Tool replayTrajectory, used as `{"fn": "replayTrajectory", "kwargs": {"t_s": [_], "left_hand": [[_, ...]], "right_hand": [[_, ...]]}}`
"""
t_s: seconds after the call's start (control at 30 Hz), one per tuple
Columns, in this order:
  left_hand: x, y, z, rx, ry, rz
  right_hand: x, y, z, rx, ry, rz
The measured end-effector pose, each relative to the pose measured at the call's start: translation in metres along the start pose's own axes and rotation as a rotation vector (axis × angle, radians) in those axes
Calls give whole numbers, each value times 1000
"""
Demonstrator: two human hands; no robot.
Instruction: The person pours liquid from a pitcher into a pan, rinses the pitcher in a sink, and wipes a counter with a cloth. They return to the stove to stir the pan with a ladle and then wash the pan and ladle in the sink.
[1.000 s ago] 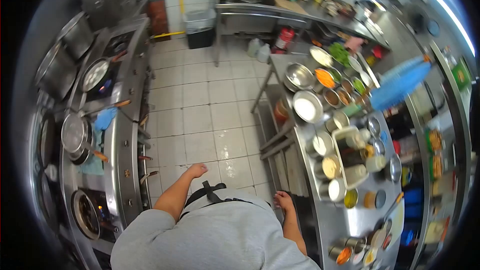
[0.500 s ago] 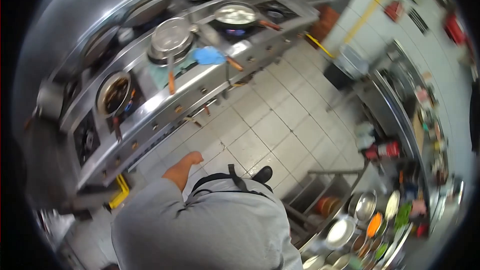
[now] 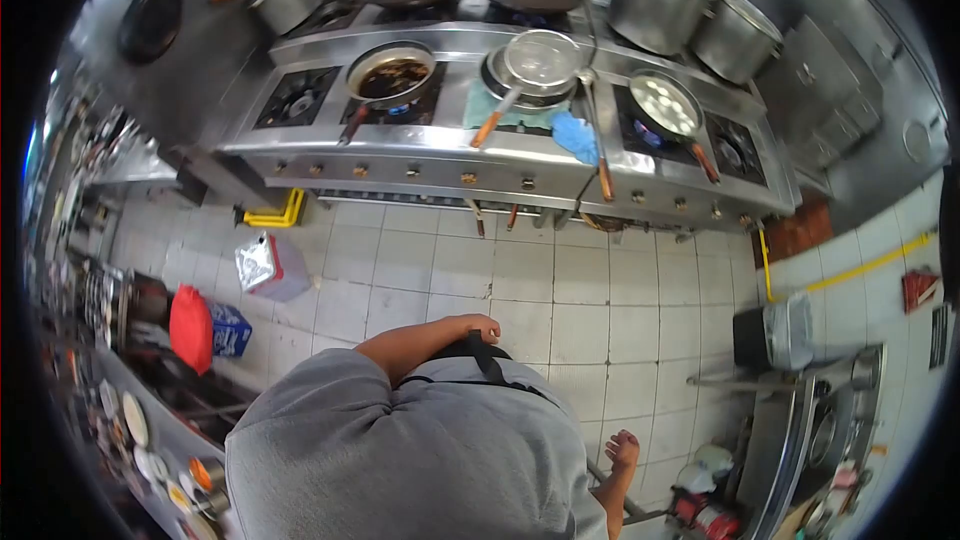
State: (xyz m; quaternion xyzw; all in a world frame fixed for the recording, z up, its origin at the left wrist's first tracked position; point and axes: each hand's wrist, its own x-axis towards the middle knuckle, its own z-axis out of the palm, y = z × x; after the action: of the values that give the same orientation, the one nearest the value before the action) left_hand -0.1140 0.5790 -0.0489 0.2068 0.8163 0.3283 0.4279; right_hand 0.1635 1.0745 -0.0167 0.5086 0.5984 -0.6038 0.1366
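Note:
My left hand [image 3: 482,328] is held in front of my waist, fingers curled in, with nothing visible in it. Low at my right side hangs my right hand [image 3: 622,448], its fingers loosely bent and apart, holding nothing. Both are away from the stove [image 3: 400,162] ahead. On its front burners stand a pan of dark brown liquid [image 3: 395,78] and a pan of pale round pieces [image 3: 665,105], each over a flame. Between them a wire strainer [image 3: 542,58] rests on another pan, beside a blue cloth [image 3: 575,137] and a wooden-handled utensil [image 3: 605,180].
Large pots [image 3: 660,2] stand at the stove's back right, and a saucepan [image 3: 285,0] at back left. A square tin [image 3: 272,268] and a red bag [image 3: 190,328] are on the left. A bin [image 3: 788,332] stands right, near a steel counter [image 3: 785,440].
My view has swung left, so the stove now lies straight ahead instead of slanting at upper left. My right hand has come into view. My left hand stays near my waist.

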Motion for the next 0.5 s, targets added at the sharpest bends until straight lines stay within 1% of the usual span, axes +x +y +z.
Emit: {"fn": "replayTrajectory", "kwargs": {"t_s": [0.07,0.13,0.2,0.27,0.33,0.37,0.4,0.43,0.47,0.5], "left_hand": [[-9,-8,2,18,43,-25],[-24,-46,11,-8,314,-77],[-49,-84,23,-67,402,-176],[-79,-110,33,-24,450,-281],[-106,-147,55,0,468,-269],[-121,-141,57,-135,429,-409],[-140,-135,60,-266,383,-551],[-154,-131,65,-376,411,-604],[-167,-129,71,-482,439,-659],[-173,-134,77,-519,474,-641]], "right_hand": [[18,-33,-3,-30,41,-29],[27,-61,17,-82,-3,-47],[34,-71,43,-136,-84,-50],[39,-73,80,-195,-188,-54],[32,-71,128,-291,-322,-59],[26,-70,150,-352,-407,-63],[9,-76,175,-485,-454,-141],[-9,-83,193,-615,-503,-218],[-4,-76,202,-603,-494,-215],[16,-57,214,-584,-544,-237]]}}
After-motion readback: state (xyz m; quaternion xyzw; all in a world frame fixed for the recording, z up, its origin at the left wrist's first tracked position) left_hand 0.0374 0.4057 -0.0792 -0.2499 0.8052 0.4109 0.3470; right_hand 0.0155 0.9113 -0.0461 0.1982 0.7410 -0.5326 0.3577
